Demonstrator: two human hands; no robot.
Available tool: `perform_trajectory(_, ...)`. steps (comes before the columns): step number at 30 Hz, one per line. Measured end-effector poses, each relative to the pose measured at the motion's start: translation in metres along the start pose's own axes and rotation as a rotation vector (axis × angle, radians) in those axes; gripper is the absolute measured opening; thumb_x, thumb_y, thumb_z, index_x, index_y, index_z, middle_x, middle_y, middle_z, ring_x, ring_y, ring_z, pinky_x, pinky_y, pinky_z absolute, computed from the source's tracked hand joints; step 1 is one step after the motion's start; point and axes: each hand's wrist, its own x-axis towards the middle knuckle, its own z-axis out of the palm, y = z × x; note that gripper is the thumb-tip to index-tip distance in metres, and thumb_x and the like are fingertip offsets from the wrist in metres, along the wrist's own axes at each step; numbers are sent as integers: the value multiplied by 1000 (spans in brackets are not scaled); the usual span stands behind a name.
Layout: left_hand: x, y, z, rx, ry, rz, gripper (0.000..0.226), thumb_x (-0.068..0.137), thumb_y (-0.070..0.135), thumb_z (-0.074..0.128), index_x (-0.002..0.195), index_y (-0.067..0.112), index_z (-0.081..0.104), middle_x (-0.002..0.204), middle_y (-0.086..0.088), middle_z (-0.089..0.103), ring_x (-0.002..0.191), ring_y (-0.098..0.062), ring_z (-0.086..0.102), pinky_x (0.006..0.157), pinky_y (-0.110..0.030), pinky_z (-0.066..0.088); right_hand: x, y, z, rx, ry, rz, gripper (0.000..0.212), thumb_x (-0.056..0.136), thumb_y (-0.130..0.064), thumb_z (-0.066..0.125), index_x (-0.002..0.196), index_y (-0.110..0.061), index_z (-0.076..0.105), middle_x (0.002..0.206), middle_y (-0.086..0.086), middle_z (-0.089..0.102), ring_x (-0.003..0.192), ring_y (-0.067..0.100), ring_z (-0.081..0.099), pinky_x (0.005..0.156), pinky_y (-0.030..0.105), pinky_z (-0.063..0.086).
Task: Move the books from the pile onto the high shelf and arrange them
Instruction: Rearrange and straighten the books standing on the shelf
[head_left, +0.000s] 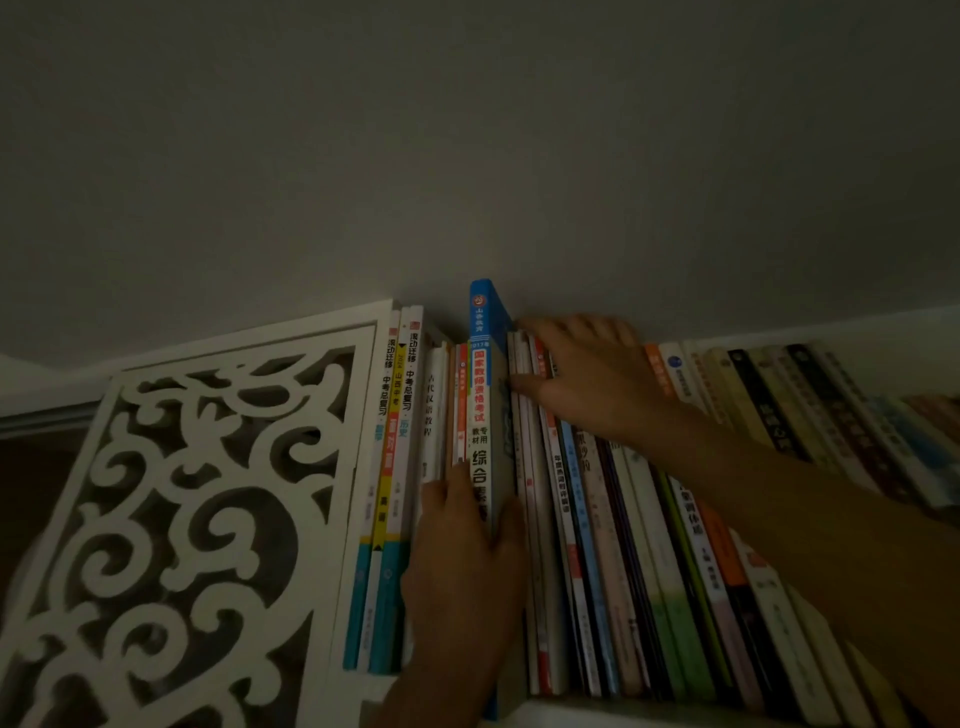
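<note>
Head view, task item: tall blue-and-white paperback book with a blue spine top (480, 395), standing upright in the row on the white high shelf (649, 709), at about 6 o'clock from frame centre; it stands taller than its neighbours and its spine projects forward of them.
Head view, left hand (462, 561): at 6 o'clock, fingers laid along the lower spine of the blue-and-white book, thumb side against the thin books to its left; it appears to press the spine rather than wrap it.
Head view, right hand (582, 374): at 4 o'clock from centre, fingers spread over the tops of the slim mixed-colour books (587, 545) to the right of the blue-and-white book, thumb against their spines; it appears to hold them aside.
Hands, relation: apart, one on each side of the slot.
Handling judgement: a thick paperback, probably moderately heavy and stiff along the spine, covers somewhat flexible, likely smooth.
Hold point: the spine's lower half for pushing; the top edge for steadying.
Risk: slim neighbours may lean into the gap.
Surroundings: white carved openwork side panel (197, 509) at 8 o'clock; grey wall (467, 130) above.
</note>
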Motion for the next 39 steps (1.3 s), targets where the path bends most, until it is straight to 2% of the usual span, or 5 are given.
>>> perform_trajectory(6, -14, 27, -26, 96, -30, 33, 38, 96, 22, 46, 132, 28, 38, 111, 23, 48, 88, 9, 45, 79, -3, 38, -4, 0, 2, 56, 42, 15, 73, 76, -65, 29, 144, -38, 23, 150, -1, 30, 139, 20, 21, 114, 41, 7)
perform_trajectory(17, -24, 42, -59, -80, -113, -91, 77, 90, 7, 55, 144, 41, 12, 138, 8, 46, 103, 1, 49, 64, 2, 42, -67, -13, 23, 204, -5, -146, 73, 81, -47, 33, 146, -40, 1, 157, -11, 7, 143, 16, -3, 113, 42, -11)
perform_trajectory(22, -28, 52, -100, 12, -90, 33, 90, 90, 6, 54, 127, 60, -8, 120, 21, 38, 71, 11, 54, 66, -2, 44, -89, 1, 28, 77, -57, -301, 75, 79, -68, 23, 138, -48, -18, 151, -18, -8, 144, 19, -8, 108, 44, -19)
perform_trajectory(30, -51, 76, -169, 266, 18, 83, 91, 88, 11, 57, 133, 64, -2, 111, 26, 42, 68, 12, 46, 71, -29, 51, -80, -34, 44, 174, 317, -408, 59, 82, -29, 50, 139, -17, 39, 143, 5, 44, 133, 22, 26, 115, 46, 8)
perform_trajectory(39, -58, 54, -187, 238, 134, 24, 90, 87, 6, 58, 138, 59, 7, 118, 22, 44, 97, -9, 51, 86, -46, 48, -64, -50, 81, -141, 191, -687, 44, 78, -35, 37, 96, -19, 74, 105, 1, 70, 109, 26, 61, 106, 52, 24)
